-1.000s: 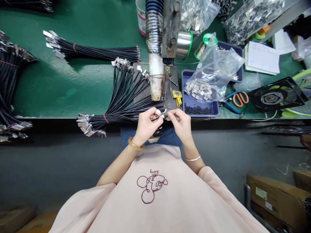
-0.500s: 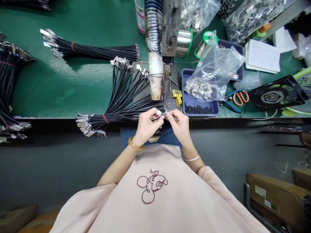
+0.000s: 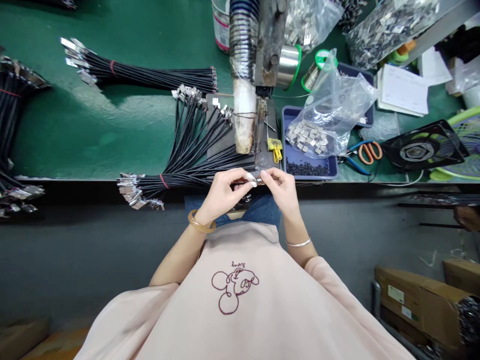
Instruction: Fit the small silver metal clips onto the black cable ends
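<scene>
My left hand [image 3: 228,192] is closed in a pinch on the tip end of a thin black cable [image 3: 237,183], with white wrapping on its fingertips. My right hand [image 3: 282,191] pinches a tiny shiny part right beside those fingertips; it is too small and covered to name. Both hands meet at the front edge of the bench. Just left of them lies a bundle of black cables [image 3: 183,177], tied with a red band, with metal plugs at its left end. Other cables fan out behind it over a dark plate [image 3: 221,135].
A blue tray [image 3: 335,167] at the right holds small black parts and a bag of metal plug shells [image 3: 307,137]. Pliers [image 3: 356,162], scissors [image 3: 370,152] and a black fan [image 3: 420,150] lie beyond. A wrapped duct [image 3: 244,107] hangs over the plate; solder spools [image 3: 288,67] stand behind.
The view has shifted slightly. My hands have drawn a little apart, the left one leftward and the right one rightward, and the shiny part between the fingers shows less.
</scene>
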Tool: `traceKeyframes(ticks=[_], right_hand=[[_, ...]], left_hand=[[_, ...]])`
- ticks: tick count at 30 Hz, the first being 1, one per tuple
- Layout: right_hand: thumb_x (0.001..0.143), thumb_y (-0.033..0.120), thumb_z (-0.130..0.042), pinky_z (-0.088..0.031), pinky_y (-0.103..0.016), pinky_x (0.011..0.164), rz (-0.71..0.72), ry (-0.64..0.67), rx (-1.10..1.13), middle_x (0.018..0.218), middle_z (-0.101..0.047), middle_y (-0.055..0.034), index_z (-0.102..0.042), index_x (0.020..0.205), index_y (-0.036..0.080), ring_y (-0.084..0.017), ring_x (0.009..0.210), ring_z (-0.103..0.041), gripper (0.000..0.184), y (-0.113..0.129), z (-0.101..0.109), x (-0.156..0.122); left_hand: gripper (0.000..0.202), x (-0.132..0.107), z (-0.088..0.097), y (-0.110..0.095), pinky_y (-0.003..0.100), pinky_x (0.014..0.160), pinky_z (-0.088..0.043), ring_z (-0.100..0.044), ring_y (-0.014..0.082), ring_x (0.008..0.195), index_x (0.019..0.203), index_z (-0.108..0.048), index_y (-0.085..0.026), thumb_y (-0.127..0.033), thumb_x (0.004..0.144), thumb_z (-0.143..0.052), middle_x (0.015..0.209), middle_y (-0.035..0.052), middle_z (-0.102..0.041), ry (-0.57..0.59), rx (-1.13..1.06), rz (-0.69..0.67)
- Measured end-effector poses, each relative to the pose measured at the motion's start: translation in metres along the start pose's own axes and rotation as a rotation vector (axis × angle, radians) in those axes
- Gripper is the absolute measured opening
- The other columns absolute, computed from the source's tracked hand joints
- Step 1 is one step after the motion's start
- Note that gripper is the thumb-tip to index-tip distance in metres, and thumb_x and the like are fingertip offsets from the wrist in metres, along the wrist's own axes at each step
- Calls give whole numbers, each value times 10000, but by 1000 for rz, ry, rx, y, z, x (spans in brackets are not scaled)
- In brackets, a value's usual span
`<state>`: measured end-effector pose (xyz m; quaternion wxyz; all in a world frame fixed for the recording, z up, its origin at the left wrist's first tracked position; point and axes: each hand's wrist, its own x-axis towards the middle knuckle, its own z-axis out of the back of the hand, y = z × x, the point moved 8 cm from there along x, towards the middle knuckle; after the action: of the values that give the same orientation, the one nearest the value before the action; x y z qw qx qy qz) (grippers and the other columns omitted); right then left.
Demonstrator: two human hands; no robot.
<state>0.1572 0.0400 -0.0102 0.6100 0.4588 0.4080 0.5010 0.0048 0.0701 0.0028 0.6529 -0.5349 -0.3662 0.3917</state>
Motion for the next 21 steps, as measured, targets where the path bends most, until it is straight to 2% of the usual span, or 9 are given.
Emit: traceKeyframes(ticks=[3, 6, 9, 12, 14, 17, 21], right_hand=[[870, 534, -669, -505, -260, 606, 21, 32, 44, 796, -696, -9, -690, 863, 204, -127, 662, -614, 330, 0, -1, -1], [915, 426, -650, -489, -279, 603, 185, -82, -155, 886, -714, -30, -722, 922, 226, -115, 631, -574, 213, 16, 5, -10], [930, 376, -638, -467, -299, 599, 326, -176, -293, 839, -709, -26, -746, 899, 238, -117, 600, -544, 178, 33, 11, -20], [969, 414, -543, -421, -294, 522, 300, -285, -187, 633, -589, 15, -709, 949, 242, -125, 525, -503, 240, 35, 26, -24], [983, 414, -496, -416, -281, 483, 254, -357, -75, 612, -558, 37, -632, 1067, 253, -119, 483, -494, 227, 32, 35, -24], [990, 374, -513, -494, -265, 503, 206, -363, -33, 800, -699, 14, -548, 1132, 269, -92, 478, -561, 179, 30, 37, -24], [976, 334, -571, -635, -290, 720, 270, -271, -147, 986, -757, -26, -614, 977, 236, -124, 699, -736, 107, 32, 19, -23]], left_hand=[[122, 0, 1, 4, 209, 563, -472, -594, 112, 602, 806, -709, -151, -269, 831, -694, 698, 27, -681, 15, -132, 59], [146, 0, 0, 12, 194, 500, -443, -544, 85, 511, 819, -715, -137, -282, 805, -718, 627, 6, -653, -8, -258, 155], [154, 1, -2, 14, 204, 567, -482, -582, 95, 577, 807, -727, -130, -277, 766, -747, 682, 17, -680, -68, -290, 165], [119, 3, -3, 11, 202, 597, -471, -577, 91, 609, 745, -701, -134, -248, 772, -721, 688, 9, -665, -121, -256, 121], [109, 4, -4, 9, 194, 587, -446, -550, 81, 597, 716, -674, -139, -224, 777, -704, 667, -5, -636, -149, -221, 97], [111, 6, -3, 9, 192, 579, -434, -540, 80, 596, 712, -653, -148, -223, 785, -690, 673, -10, -630, -180, -196, 91], [115, 9, -2, 11, 191, 570, -433, -552, 85, 595, 714, -649, -149, -236, 778, -689, 679, -6, -642, -206, -202, 94]])
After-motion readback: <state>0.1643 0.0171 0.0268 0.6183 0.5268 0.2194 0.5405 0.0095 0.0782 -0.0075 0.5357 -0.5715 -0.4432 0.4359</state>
